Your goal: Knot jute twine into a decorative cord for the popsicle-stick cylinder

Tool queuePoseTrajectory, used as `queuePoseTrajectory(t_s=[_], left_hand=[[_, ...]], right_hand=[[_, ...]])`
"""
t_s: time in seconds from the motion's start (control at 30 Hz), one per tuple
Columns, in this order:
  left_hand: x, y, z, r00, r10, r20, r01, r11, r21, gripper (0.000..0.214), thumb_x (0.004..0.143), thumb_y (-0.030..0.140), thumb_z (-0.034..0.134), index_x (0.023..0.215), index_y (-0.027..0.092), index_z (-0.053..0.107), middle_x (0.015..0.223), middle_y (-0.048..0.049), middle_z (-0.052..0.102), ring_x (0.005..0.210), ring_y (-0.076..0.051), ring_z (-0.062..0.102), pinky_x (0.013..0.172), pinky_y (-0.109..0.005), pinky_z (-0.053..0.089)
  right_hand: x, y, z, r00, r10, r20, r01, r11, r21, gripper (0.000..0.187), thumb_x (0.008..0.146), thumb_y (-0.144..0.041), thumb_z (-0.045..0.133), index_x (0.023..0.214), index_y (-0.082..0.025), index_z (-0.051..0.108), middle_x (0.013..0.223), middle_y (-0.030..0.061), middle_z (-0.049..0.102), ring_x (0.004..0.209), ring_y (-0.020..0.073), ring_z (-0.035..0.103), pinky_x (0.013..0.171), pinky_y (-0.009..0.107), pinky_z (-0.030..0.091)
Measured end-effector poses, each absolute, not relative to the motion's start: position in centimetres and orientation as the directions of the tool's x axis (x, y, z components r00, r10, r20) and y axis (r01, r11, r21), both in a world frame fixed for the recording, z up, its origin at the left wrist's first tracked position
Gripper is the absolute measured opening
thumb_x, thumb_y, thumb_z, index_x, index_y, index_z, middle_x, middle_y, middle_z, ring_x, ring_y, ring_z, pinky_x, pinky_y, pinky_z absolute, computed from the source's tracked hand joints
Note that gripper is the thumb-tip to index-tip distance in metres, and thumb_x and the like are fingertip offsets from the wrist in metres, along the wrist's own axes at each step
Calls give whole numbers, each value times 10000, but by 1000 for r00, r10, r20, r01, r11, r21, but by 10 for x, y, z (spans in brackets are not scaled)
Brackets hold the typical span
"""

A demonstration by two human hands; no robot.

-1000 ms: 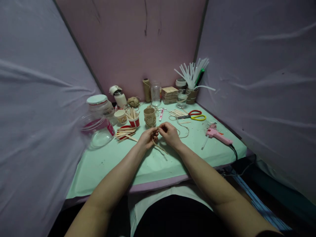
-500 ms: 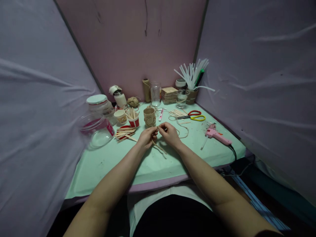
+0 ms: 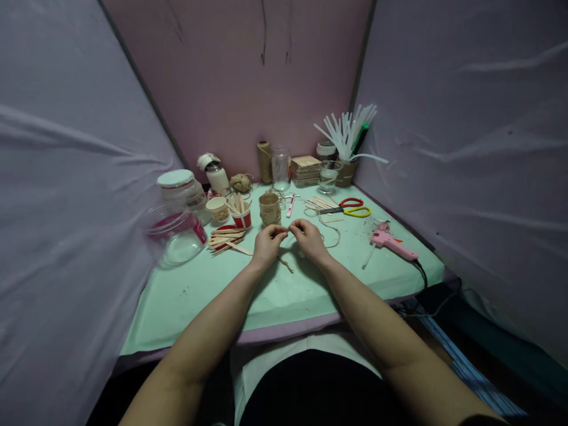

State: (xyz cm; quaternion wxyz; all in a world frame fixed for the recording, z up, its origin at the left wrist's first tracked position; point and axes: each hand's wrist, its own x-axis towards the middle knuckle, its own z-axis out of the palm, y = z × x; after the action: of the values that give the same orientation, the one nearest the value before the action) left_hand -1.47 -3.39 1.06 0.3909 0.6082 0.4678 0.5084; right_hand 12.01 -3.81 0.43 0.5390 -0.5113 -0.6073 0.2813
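Note:
My left hand [image 3: 267,244] and my right hand [image 3: 309,238] meet over the middle of the green table [image 3: 222,296], fingers pinched together on a length of jute twine [image 3: 286,264]. The twine's loose end trails down onto the table between my wrists. Just beyond my hands stands a small twine-wrapped cup [image 3: 269,209]. More twine [image 3: 329,232] loops on the table right of my right hand.
Left: a clear plastic jar [image 3: 175,234] on its side, a lidded jar [image 3: 183,184], paper cups and wooden sticks [image 3: 226,238]. Back: twine ball [image 3: 240,183], glass jar [image 3: 280,167], wooden block stack [image 3: 305,170], cup of white straws [image 3: 346,139]. Right: scissors [image 3: 350,207], pink glue gun [image 3: 393,241]. Fabric walls enclose three sides.
Both hands have moved slightly away from me toward the wrapped cup and closed tighter together. The twine's hanging end is drawn up shorter.

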Motion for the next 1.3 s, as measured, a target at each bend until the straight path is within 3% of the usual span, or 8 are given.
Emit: queuePoseTrajectory(t_s=[0.2, 0.4, 0.53, 0.7, 0.87, 1.0, 1.13, 1.3], left_hand=[[-16, -29, 4, 71, 979, 191, 171, -201, 965, 133, 623, 216, 665, 738, 149, 680, 702, -38, 675, 662, -147, 582, 642, -265, 428], [-17, -28, 0, 65, 990, 126, 117, -133, 984, 180, 625, 262, 687, 754, 136, 674, 682, -29, 647, 628, -125, 546, 602, -248, 404], [-16, -31, 2, 25, 987, 159, 118, -161, 980, 199, 653, 291, 675, 779, 137, 666, 670, -17, 624, 598, -115, 516, 583, -246, 395], [-15, -33, 4, 42, 970, 239, 214, -242, 946, 157, 676, 286, 657, 755, 152, 672, 717, -32, 654, 667, -142, 557, 648, -264, 417], [-16, -34, 6, 49, 949, 311, 446, -299, 844, 150, 728, 285, 601, 697, 162, 682, 696, -44, 669, 653, -160, 561, 634, -275, 395], [-16, -35, 12, 89, 945, 315, 549, -311, 776, 184, 752, 285, 577, 709, 152, 697, 705, -52, 681, 653, -156, 560, 632, -268, 386], [-15, -40, 18, 174, 941, 291, 508, -339, 792, 210, 758, 300, 567, 723, 141, 699, 688, -39, 674, 636, -142, 550, 614, -252, 383], [-17, -41, 17, 177, 951, 254, 423, -307, 852, 242, 739, 347, 579, 693, 135, 684, 642, -30, 643, 615, -136, 525, 591, -248, 372]], right_hand=[[122, -35, 3, 203, 934, 293, 183, 258, -949, 188, 733, -375, 491, 682, -196, 521, 646, -2, 527, 631, 140, 451, 608, 264, 364], [125, -33, 3, 83, 985, 150, 79, 144, -986, 263, 711, -451, 546, 676, -190, 543, 541, -31, 449, 540, 118, 390, 525, 245, 317], [123, -34, 5, 56, 987, 148, 62, 145, -987, 291, 680, -468, 598, 696, -179, 566, 581, -26, 492, 555, 111, 413, 541, 242, 332], [123, -34, 4, 94, 971, 222, 108, 212, -971, 236, 659, -406, 619, 658, -175, 571, 634, -18, 541, 605, 116, 463, 603, 253, 368], [122, -37, 4, 97, 973, 210, 139, 195, -971, 240, 662, -401, 628, 618, -174, 565, 587, -24, 513, 578, 109, 432, 563, 246, 335], [121, -37, 3, 21, 996, 91, -91, 92, -992, 246, 643, -400, 655, 611, -174, 563, 514, -40, 459, 498, 86, 370, 493, 240, 270], [121, -32, 1, -30, 1000, 8, -380, -4, -925, 289, 565, -387, 728, 572, -174, 533, 514, -41, 442, 481, 72, 354, 472, 238, 251], [121, -32, 1, -8, 999, 40, -368, 35, -929, 318, 591, -417, 737, 570, -176, 530, 505, -44, 432, 469, 68, 349, 472, 240, 253]])
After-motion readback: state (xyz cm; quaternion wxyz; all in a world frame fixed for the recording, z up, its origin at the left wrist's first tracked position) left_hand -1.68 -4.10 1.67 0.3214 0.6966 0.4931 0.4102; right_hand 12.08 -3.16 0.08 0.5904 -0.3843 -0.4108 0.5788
